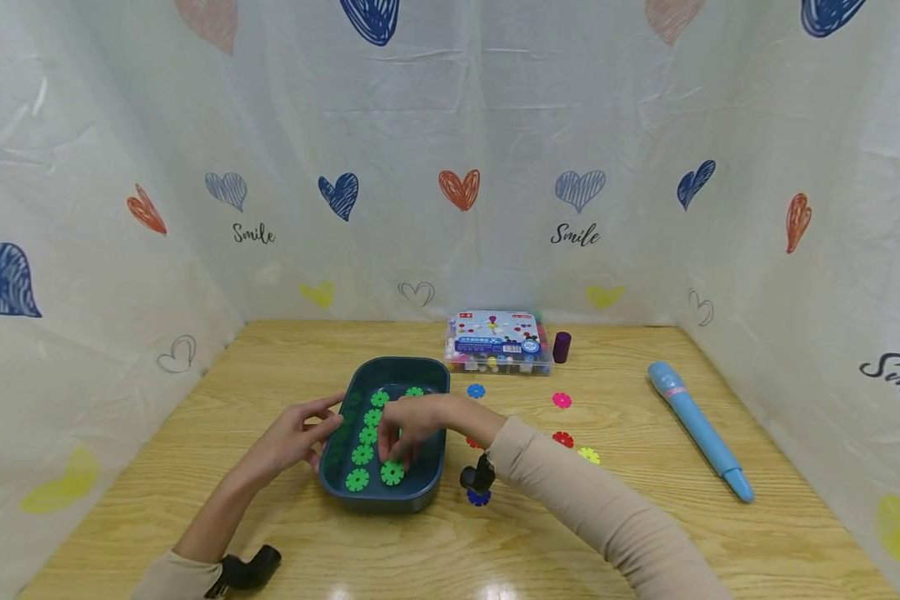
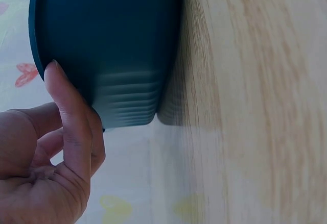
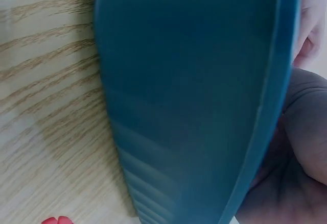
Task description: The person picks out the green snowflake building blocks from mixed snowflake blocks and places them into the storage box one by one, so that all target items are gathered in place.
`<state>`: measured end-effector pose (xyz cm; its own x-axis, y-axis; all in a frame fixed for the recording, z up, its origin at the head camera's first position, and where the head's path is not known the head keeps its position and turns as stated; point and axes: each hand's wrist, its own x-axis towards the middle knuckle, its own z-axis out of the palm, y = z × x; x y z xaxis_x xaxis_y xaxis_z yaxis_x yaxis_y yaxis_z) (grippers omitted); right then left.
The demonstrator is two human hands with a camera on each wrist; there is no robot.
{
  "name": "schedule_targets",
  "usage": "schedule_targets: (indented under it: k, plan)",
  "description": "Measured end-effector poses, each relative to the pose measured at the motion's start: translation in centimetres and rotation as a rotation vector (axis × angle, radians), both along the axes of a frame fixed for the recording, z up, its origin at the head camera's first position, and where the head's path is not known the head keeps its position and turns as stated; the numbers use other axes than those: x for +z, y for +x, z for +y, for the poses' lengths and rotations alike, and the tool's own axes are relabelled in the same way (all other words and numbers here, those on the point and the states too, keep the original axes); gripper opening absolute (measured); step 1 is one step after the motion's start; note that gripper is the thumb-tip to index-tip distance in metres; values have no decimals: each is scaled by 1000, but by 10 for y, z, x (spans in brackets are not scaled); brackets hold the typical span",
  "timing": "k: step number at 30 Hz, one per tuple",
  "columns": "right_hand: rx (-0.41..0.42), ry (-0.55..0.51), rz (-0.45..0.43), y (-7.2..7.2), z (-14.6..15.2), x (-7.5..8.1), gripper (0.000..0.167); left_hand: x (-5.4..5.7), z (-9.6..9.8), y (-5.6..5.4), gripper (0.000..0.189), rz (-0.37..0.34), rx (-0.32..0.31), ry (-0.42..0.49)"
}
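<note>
Inside a dark teal tray [image 1: 435, 492], green notched plastic discs [image 1: 357, 480] lie in two lines. My right hand [image 1: 412, 421] reaches down into it, fingertips pinching at the edge of the nearest green disc [image 1: 392, 473] in the right line; part of that line is hidden beneath the hand. In the right wrist view, the wall of the tray [image 3: 189, 91] covers most of the fingers. My left hand [image 1: 300, 433] rests against the left side of the tray. In the left wrist view, a fingertip of the left hand [image 2: 66, 147] touches the outer rim.
Right of the tray lie blue [image 1: 476, 390], pink [image 1: 562, 400], red [image 1: 563, 439], yellow [image 1: 588, 455] and dark blue [image 1: 479, 498] discs. Behind stand a clear-lidded box [image 1: 498, 343] and a purple cylinder [image 1: 562, 347]. A blue microphone-shaped object [image 1: 701, 431] lies at right.
</note>
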<state>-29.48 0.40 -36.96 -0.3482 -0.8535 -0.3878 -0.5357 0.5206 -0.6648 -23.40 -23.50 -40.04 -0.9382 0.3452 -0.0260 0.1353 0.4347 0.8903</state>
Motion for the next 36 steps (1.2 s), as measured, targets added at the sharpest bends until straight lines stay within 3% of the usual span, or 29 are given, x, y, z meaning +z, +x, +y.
schedule_targets:
  k: [8,19,24,27,32,36]
  plan:
    - [-21,3,-54,1,0,-3,9,0,0,0,57,12,2,-9]
    - [-40,-38,1,-5,12,-2,12,0,2,-1,57,8,5,-10]
    - [-64,-127,84,-6,31,6,17,1,2,0,58,-8,6,-5]
    - [-85,-204,180,-8,47,12,20,1,2,1,58,-9,11,-9]
    - [-204,-325,384,-7,81,24,19,1,2,0,56,1,17,-27]
    - [-322,-373,475,-2,113,29,18,5,1,2,52,3,22,-51]
